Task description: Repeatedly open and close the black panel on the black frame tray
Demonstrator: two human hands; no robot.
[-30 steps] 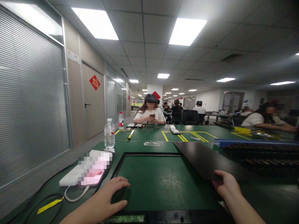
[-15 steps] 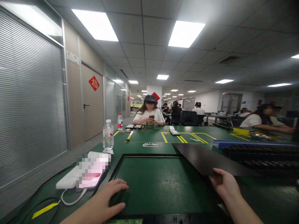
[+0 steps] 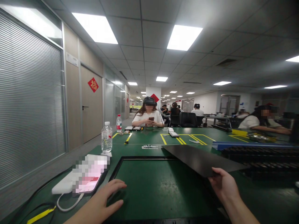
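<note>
A thin, flat black panel (image 3: 201,158) is pinched at its near edge by my right hand (image 3: 225,186), thumb on top and the other fingers beneath. The panel is tilted and overlaps the right side of a black rectangular frame (image 3: 144,158) on the green table. Through the frame the green tabletop shows. My left hand (image 3: 108,197) is at the frame's left side, fingers apart and holding nothing. Whether its fingertips touch the frame or the tabletop, I cannot tell.
Left of the frame lie a phone (image 3: 93,179), a white block-shaped object (image 3: 64,183) and a white cable (image 3: 70,207). A water bottle (image 3: 106,137) stands behind them. Dark slotted racks (image 3: 263,154) line the right. Across the table a person (image 3: 149,115) holds a phone.
My right hand has shifted the black panel a little to the left. My left hand stays at the frame's left side, and the view has tilted slightly.
</note>
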